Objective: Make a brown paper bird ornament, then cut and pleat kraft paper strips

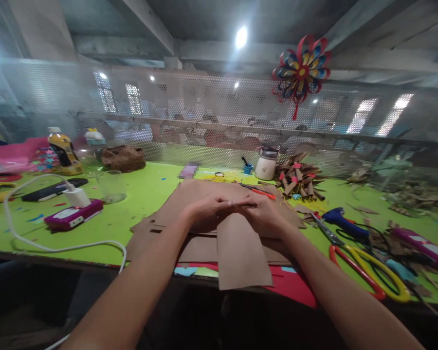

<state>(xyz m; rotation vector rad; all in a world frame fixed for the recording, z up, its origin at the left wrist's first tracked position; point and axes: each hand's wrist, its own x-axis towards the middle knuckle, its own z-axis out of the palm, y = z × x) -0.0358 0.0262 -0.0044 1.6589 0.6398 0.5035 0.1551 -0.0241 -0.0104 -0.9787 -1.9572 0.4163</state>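
A strip of brown kraft paper (241,253) hangs from my two hands toward the table's front edge. My left hand (209,210) pinches its far end, fingers closed. Right beside it, my right hand (259,209) grips the same end, and the fingertips of both nearly meet. Beneath them lie several flat brown paper sheets (168,206), some with dark slots near the left side. Small orange-handled scissors (263,192) rest on the sheets just beyond my right hand. The paper's pinched edge is partly hidden by my fingers.
Large red-and-yellow scissors (365,265) and a blue glue gun (341,222) lie to the right. Rolled brown paper pieces (302,180) are heaped behind, near a white jar (266,164). At left are a purple power strip (75,215), white cable (40,249) and clear cup (113,187).
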